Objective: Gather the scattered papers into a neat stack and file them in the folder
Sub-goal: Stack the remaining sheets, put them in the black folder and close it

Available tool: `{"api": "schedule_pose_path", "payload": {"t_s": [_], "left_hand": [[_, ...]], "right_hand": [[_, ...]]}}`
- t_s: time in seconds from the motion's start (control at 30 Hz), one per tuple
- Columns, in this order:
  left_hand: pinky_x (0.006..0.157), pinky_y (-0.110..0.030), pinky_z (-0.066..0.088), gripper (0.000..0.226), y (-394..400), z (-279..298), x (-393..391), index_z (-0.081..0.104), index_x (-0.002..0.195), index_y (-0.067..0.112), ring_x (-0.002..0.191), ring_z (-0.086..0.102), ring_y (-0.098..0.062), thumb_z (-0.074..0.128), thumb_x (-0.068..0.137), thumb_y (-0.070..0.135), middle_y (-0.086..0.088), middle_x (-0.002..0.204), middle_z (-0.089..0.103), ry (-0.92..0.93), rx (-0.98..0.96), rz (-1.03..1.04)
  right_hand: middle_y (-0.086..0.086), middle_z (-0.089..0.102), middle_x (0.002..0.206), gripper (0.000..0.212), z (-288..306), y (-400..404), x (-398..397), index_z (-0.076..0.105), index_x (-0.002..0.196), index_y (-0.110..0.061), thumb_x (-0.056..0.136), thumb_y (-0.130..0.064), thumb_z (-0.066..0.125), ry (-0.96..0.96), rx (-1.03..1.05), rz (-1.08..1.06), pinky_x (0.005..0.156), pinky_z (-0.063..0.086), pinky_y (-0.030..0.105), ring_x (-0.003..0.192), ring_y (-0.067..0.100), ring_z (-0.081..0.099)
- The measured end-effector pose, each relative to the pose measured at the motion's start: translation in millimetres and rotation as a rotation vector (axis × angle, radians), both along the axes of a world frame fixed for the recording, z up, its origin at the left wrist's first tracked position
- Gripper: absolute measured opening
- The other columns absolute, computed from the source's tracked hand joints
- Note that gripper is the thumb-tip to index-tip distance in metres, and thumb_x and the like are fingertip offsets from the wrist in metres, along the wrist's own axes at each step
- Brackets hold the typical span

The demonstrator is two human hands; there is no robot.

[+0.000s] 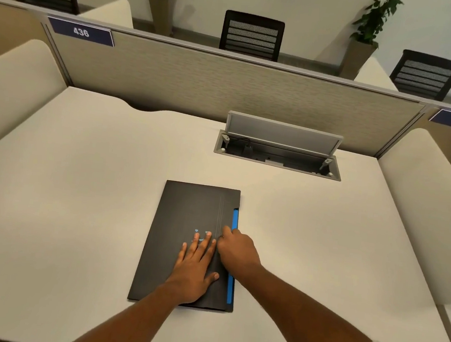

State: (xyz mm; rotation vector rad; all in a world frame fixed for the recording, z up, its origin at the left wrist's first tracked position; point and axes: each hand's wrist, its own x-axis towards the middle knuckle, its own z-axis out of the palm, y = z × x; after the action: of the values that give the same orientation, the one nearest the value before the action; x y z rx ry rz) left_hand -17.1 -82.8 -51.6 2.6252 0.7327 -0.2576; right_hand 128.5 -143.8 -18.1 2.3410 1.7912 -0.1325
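A black folder (187, 211) lies closed on the cream desk (79, 184), just in front of me, with a blue strip (232, 254) along its right edge. My left hand (195, 267) rests flat on the cover, fingers spread. My right hand (236, 250) sits beside it with fingers curled, pressing on the cover near the right edge. No loose papers show on the desk; whether any lie inside the folder is hidden.
An open cable box (278, 154) with its grey lid raised is set into the desk at the back right. A fabric partition (226, 88) bounds the far side, cream side panels (15, 81) both flanks. Chairs and potted plants stand beyond.
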Motion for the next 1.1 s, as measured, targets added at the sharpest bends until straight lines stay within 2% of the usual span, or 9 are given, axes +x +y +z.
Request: {"api": "schedule_pose_path", "payload": {"t_s": [0.27, 0.37, 0.43, 0.57, 0.7, 0.8, 0.9, 1.0, 1.1], "left_hand": [[0.117, -0.046, -0.015, 0.084, 0.8, 1.1, -0.3, -0.016, 0.152, 0.029, 0.142, -0.033, -0.021, 0.034, 0.094, 0.062, 0.008, 0.156, -0.032, -0.014, -0.031, 0.003], [0.116, -0.045, -0.015, 0.084, 1.9, 2.5, -1.2, -0.017, 0.151, 0.029, 0.142, -0.033, -0.020, 0.039, 0.095, 0.056, 0.010, 0.153, -0.034, -0.016, -0.062, 0.005], [0.115, -0.043, -0.015, 0.078, 6.0, 4.6, -1.1, -0.012, 0.153, 0.029, 0.144, -0.029, -0.019, 0.043, 0.098, 0.042, 0.013, 0.153, -0.032, -0.044, -0.105, 0.009], [0.116, -0.036, -0.011, 0.060, 16.2, 12.6, -8.9, 0.018, 0.154, 0.025, 0.150, -0.011, -0.017, 0.043, 0.100, 0.015, 0.016, 0.159, -0.005, -0.230, -0.243, 0.096], [0.119, -0.045, -0.004, 0.056, 30.0, 16.7, -27.3, 0.034, 0.148, 0.019, 0.150, 0.002, -0.025, 0.050, 0.095, 0.017, 0.000, 0.161, 0.016, -0.259, -0.017, 0.419], [0.117, -0.049, 0.020, 0.062, 41.2, 23.8, -40.3, 0.035, 0.145, 0.010, 0.145, 0.019, -0.035, 0.059, 0.089, 0.025, -0.013, 0.157, 0.023, -0.192, -0.001, 0.710], [0.108, -0.048, 0.035, 0.065, 46.5, 28.3, -47.3, 0.034, 0.144, 0.005, 0.136, 0.033, -0.036, 0.062, 0.087, 0.022, -0.017, 0.150, 0.035, -0.222, -0.059, 0.788], [0.100, -0.047, 0.040, 0.060, 52.9, 33.1, -48.3, 0.037, 0.140, 0.004, 0.125, 0.042, -0.037, 0.061, 0.087, 0.021, -0.017, 0.135, 0.048, -0.226, -0.073, 0.792], [0.099, -0.044, 0.041, 0.052, 69.0, 36.3, -46.5, 0.043, 0.134, 0.004, 0.119, 0.047, -0.038, 0.060, 0.088, 0.021, -0.019, 0.127, 0.054, -0.181, -0.069, 0.793]], "right_hand": [[0.018, 0.056, 0.122, 0.036, 0.1, 2.7, -4.8, 0.060, 0.132, 0.000, 0.100, -0.016, 0.062, 0.072, 0.000, 0.003, 0.086, 0.055, 0.043, 0.110, 0.035, 0.059], [0.013, 0.055, 0.127, 0.031, 0.2, -5.8, -4.0, 0.058, 0.132, -0.004, 0.104, -0.016, 0.051, 0.185, 0.026, -0.164, 0.091, 0.055, 0.040, 0.115, 0.032, 0.058], [0.009, 0.055, 0.128, 0.031, -1.8, -16.3, -3.4, 0.053, 0.134, -0.012, 0.107, -0.020, 0.042, 0.254, 0.085, -0.284, 0.086, 0.050, 0.033, 0.111, 0.027, 0.058], [0.000, 0.048, 0.132, 0.037, -3.0, -33.8, -3.7, 0.050, 0.143, -0.027, 0.106, -0.030, 0.043, 0.312, 0.189, -0.391, 0.086, 0.050, 0.033, 0.115, 0.022, 0.052], [0.005, 0.049, 0.139, 0.056, 0.6, -34.0, -6.0, 0.043, 0.152, -0.022, 0.099, -0.034, 0.059, 0.527, 0.332, -0.725, 0.095, 0.050, 0.029, 0.119, 0.023, 0.059], [0.006, 0.059, 0.132, 0.053, 0.2, -30.1, -5.5, 0.054, 0.139, -0.012, 0.093, -0.036, 0.067, 0.671, 0.339, -0.906, 0.085, 0.046, 0.026, 0.111, 0.023, 0.064], [-0.002, 0.062, 0.100, 0.033, -0.6, -27.2, -7.3, 0.059, 0.117, -0.016, 0.091, -0.033, 0.071, 0.744, 0.340, -0.958, 0.074, 0.046, 0.025, 0.087, 0.014, 0.059], [-0.003, 0.065, 0.081, 0.017, -1.7, -23.7, -5.6, 0.061, 0.090, -0.012, 0.087, -0.021, 0.076, 0.853, 0.369, -1.023, 0.066, 0.057, 0.029, 0.071, 0.012, 0.065], [0.007, 0.075, 0.077, 0.006, 1.3, -23.1, -0.6, 0.077, 0.080, -0.009, 0.083, -0.014, 0.079, 0.963, 0.372, -1.058, 0.077, 0.064, 0.040, 0.075, 0.024, 0.074]]}}
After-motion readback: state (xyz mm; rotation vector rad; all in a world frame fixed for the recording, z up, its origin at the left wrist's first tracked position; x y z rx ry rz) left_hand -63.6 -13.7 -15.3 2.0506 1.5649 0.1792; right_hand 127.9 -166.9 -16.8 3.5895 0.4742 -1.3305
